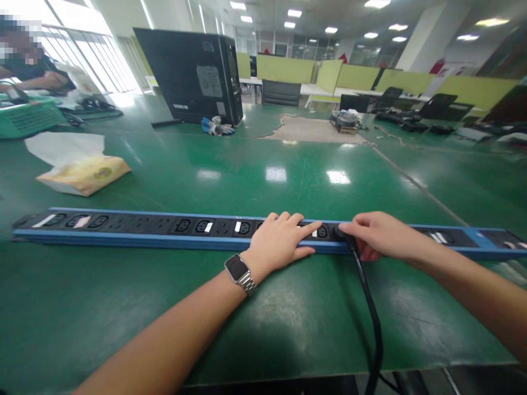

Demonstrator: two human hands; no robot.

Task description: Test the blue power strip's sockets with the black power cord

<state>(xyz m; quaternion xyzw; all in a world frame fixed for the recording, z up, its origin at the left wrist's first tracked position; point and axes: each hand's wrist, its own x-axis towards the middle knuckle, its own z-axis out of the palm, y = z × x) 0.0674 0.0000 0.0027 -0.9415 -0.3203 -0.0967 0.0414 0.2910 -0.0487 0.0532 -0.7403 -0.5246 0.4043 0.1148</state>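
Observation:
A long blue and black power strip lies across the green table, with several sockets along its top and white labels on some. My left hand, with a watch on the wrist, rests on the strip near its middle, fingers spread. Just right of it, my right hand grips a black power plug between thumb and fingers at one of the sockets. From the plug a thick black cable hangs down over the table's near edge. How deep the plug sits is hidden by the fingers.
A tissue pack lies at the left, near a green basket. Behind stand a black computer case and gloves. A dark device sits at the back. Another person is at the far left.

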